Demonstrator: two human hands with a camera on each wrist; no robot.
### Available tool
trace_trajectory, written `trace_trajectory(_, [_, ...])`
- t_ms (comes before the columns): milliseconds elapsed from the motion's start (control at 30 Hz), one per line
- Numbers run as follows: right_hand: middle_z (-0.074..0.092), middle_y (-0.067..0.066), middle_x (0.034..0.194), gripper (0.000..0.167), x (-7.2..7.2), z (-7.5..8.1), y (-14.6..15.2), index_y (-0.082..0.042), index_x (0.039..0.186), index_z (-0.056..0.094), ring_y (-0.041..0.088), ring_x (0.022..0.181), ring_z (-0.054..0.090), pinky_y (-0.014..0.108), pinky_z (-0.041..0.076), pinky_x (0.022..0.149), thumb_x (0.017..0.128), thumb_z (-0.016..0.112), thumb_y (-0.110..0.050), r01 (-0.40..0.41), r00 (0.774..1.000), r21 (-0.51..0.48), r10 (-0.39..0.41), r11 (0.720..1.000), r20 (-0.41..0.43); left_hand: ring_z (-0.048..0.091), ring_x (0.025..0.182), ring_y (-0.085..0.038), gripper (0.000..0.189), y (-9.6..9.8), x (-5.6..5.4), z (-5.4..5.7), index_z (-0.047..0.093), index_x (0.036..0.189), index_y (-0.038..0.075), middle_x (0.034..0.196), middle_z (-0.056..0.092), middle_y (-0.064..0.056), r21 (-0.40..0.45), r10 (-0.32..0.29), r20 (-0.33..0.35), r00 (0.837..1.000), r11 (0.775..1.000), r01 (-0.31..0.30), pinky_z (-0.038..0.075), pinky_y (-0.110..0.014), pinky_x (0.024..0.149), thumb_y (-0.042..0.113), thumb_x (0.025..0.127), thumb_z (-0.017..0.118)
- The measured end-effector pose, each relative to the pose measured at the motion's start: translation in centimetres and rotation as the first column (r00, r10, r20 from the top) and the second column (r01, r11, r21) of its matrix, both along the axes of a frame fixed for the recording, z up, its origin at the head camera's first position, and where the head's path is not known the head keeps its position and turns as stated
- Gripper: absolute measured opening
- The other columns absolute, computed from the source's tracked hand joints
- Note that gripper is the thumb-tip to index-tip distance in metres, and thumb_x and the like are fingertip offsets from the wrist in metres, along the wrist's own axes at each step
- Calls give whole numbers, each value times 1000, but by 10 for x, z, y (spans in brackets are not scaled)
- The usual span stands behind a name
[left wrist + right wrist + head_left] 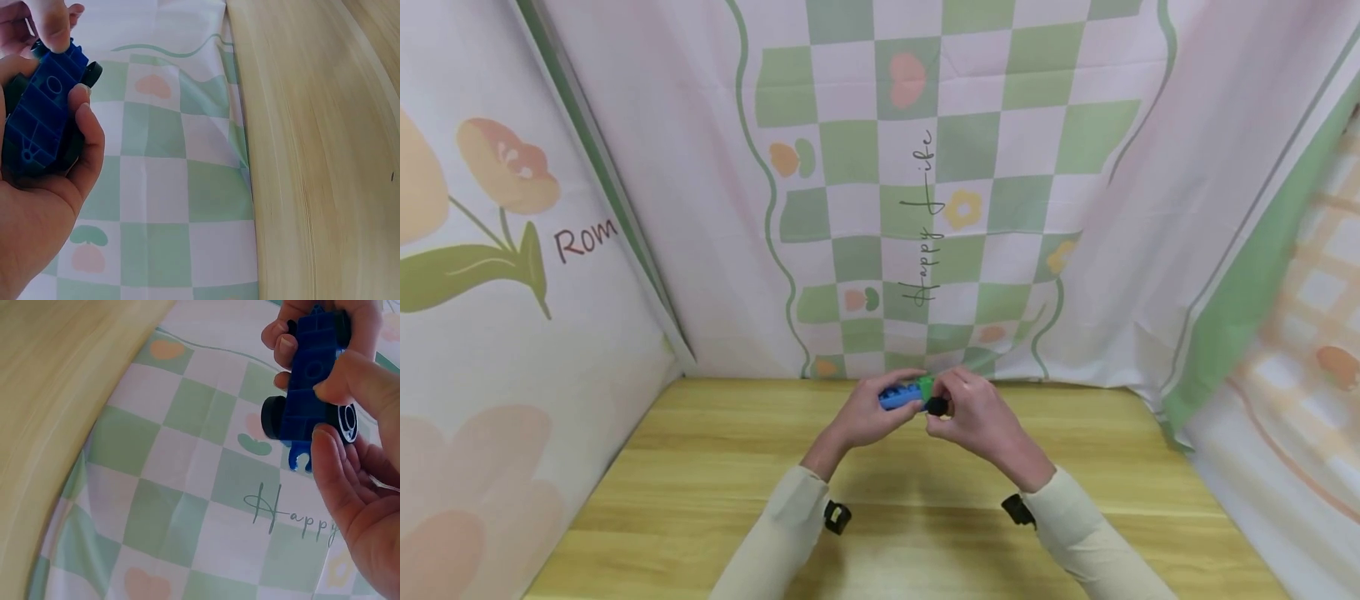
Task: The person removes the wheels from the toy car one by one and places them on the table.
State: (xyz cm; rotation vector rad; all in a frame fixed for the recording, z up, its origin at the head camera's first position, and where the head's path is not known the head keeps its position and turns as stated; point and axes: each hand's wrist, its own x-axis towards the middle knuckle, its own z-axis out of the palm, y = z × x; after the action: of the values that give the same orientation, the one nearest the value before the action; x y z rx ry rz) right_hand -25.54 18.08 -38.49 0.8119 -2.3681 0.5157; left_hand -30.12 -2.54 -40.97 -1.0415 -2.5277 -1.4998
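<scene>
A blue toy car base (895,398) is held up between both hands over the far edge of the table, with a green block (927,387) on top near its right end. My left hand (865,412) grips the base's left part, fingers and thumb curled round its sides. At the other end, my right hand (981,417) pinches the base by a black wheel (937,406). The right wrist view shows the ribbed underside (306,394) with its hooked end; the right thumb lies on that underside, and another black wheel (273,417) sticks out opposite.
The wooden table (737,483) ends at a checkered green and white curtain (910,208). A printed side cloth (535,358) stands at the left and another curtain at the right. Black wrist devices (837,517) show beside the sleeves.
</scene>
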Motion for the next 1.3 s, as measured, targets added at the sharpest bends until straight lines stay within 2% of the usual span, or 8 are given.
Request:
trace_trajectory(233, [59, 7, 91, 28, 2, -2, 1, -2, 92, 64, 8, 68, 57, 15, 52, 56, 73, 83, -4, -38, 997, 48, 41, 998, -65, 61, 99, -16, 45, -1, 1, 0, 59, 142, 23, 127, 66, -6, -2, 15, 23, 1000, 1000, -15, 53, -31, 80, 31, 98, 68])
trace_trajectory(433, [59, 8, 95, 29, 0, -8, 0, 0, 99, 65, 10, 73, 60, 16, 55, 60, 75, 81, 0, -80, 981, 37, 85, 996, -173, 61, 96, -16, 44, -3, 0, 1, 59, 142, 23, 126, 66, -7, 31, 25, 50, 998, 999, -27, 54, -29, 77, 29, 99, 68])
trace_trajectory(733, [62, 16, 108, 41, 1, -6, -4, 6, 112, 69, 19, 82, 72, 25, 62, 67, 76, 84, -3, -41, 962, 31, 48, 999, -268, 63, 83, -18, 46, -5, -2, 10, 57, 143, 20, 113, 66, -11, 64, 12, 69, 998, 998, -16, 57, -31, 67, 27, 99, 67])
trace_trajectory(1000, [66, 13, 95, 37, 1, -5, -8, 5, 107, 76, 17, 72, 70, 21, 59, 58, 73, 88, -1, 22, 934, 86, 10, 996, -356, 64, 81, -17, 45, -6, -3, 10, 58, 143, 21, 111, 67, -10, 54, 19, 81, 997, 998, -23, 57, -31, 67, 27, 99, 67])
trace_trajectory(1167, [66, 14, 92, 33, 2, -5, -10, 5, 101, 76, 20, 71, 70, 25, 59, 57, 70, 87, 0, 47, 909, 77, -10, 996, -416, 62, 87, -18, 45, -6, -5, 11, 58, 142, 22, 120, 66, -10, 45, 22, 77, 997, 999, -26, 56, -31, 70, 29, 98, 68])
trace_trajectory(1233, [66, 14, 90, 31, 2, -5, -11, 5, 98, 76, 20, 70, 70, 26, 59, 56, 70, 86, 0, 45, 910, 59, -16, 997, -415, 62, 89, -18, 45, -5, -6, 12, 59, 142, 23, 122, 66, -10, 40, 19, 71, 997, 999, -21, 55, -31, 71, 30, 98, 68])
trace_trajectory(1300, [66, 14, 89, 28, 1, -4, -12, 5, 95, 75, 21, 69, 70, 26, 60, 56, 70, 86, 0, 37, 920, 39, -19, 999, -391, 62, 90, -19, 45, -5, -7, 12, 59, 142, 23, 121, 66, -10, 37, 15, 68, 998, 999, -18, 55, -31, 71, 30, 98, 68])
